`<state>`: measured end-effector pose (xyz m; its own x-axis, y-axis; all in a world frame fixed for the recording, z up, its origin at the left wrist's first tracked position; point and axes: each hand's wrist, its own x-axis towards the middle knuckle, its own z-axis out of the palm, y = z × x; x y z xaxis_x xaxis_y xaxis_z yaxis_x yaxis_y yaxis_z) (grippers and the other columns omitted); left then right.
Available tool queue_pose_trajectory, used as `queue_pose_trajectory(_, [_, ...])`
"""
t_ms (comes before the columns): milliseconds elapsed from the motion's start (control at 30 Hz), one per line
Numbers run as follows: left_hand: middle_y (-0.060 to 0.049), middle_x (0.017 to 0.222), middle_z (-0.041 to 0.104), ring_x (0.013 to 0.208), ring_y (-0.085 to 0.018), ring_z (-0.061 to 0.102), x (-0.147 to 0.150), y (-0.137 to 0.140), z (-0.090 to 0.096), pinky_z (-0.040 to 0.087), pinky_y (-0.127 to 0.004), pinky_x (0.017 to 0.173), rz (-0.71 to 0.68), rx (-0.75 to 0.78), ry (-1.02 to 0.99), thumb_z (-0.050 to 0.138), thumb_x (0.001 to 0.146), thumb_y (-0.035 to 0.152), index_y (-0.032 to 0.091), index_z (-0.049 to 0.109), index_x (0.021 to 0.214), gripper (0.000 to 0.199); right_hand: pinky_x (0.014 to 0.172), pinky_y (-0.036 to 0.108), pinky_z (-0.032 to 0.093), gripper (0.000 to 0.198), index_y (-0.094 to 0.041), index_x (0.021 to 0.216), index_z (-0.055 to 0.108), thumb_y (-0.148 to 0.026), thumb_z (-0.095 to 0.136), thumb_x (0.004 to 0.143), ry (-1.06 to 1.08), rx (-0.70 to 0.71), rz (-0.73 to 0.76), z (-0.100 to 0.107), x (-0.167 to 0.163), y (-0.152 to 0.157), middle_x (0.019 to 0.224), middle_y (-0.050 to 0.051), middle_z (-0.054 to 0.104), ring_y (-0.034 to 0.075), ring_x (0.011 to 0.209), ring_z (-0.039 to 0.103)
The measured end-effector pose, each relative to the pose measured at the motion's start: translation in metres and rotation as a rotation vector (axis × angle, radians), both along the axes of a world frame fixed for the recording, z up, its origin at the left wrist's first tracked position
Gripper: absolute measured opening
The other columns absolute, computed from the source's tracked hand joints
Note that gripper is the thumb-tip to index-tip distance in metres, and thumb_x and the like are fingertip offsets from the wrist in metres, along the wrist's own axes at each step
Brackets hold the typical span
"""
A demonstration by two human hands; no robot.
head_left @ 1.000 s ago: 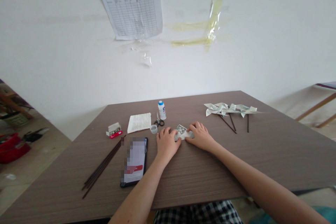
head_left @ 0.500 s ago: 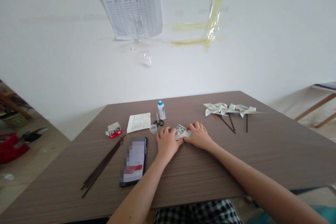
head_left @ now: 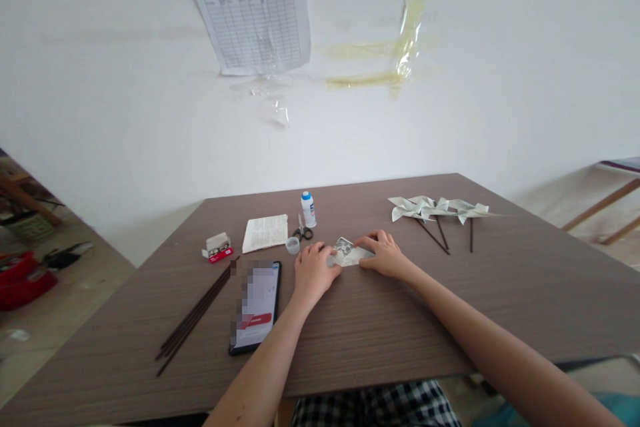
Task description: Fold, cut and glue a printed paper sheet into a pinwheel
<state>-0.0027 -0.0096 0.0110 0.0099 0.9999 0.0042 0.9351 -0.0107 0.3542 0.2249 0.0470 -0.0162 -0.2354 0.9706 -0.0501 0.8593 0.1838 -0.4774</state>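
Note:
A small piece of printed paper (head_left: 351, 257), apparently folded, with a dark picture on its upper part, lies on the table between my two hands. My left hand (head_left: 315, 269) has its curved fingers and thumb on the left end of this paper. At the opposite end, my right hand (head_left: 384, 255) grips it between thumb and fingers. Just beyond my left hand stand a small clear cup (head_left: 293, 246), black-handled scissors (head_left: 303, 233) and a white bottle with a blue cap (head_left: 309, 211). The paper's outer ends are partly hidden under my fingers.
Left of my arm lies a phone (head_left: 256, 310), and beyond it a stack of printed paper (head_left: 266, 233). Dark thin sticks (head_left: 195, 317) and a small red-and-white box (head_left: 219, 248) are farther left. Paper pinwheels (head_left: 423, 208) on sticks rest at the table's (head_left: 525, 280) back right.
My hands have moved slightly apart, left hand to the left and right hand to the right. More of the paper shows between them.

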Motion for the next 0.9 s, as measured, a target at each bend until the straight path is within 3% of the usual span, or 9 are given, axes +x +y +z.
queue_pose_trajectory(300, [-0.010,0.177,0.081,0.172,-0.034,0.071,-0.025,0.006,-0.003,0.052,-0.052,0.146,-0.050,0.013,-0.153,0.086,0.101,0.005,0.027,0.092,0.126,0.034,0.146,0.060,0.046,0.057,-0.043,0.153,0.095,-0.029,0.088,0.098,-0.029,0.004,0.083,-0.001,0.023,0.015,0.175,0.011,0.067,0.044,0.169,0.060])
queue_pose_trajectory(900, [-0.007,0.188,0.072,0.182,-0.033,0.062,-0.063,0.018,-0.005,0.041,-0.057,0.157,-0.182,-0.087,-0.220,0.076,0.098,-0.003,0.032,0.096,0.144,0.061,0.155,0.073,0.032,0.073,-0.042,0.162,0.092,-0.021,0.075,0.094,0.017,-0.095,0.236,0.001,0.052,0.029,0.188,0.011,0.065,0.049,0.181,0.049])
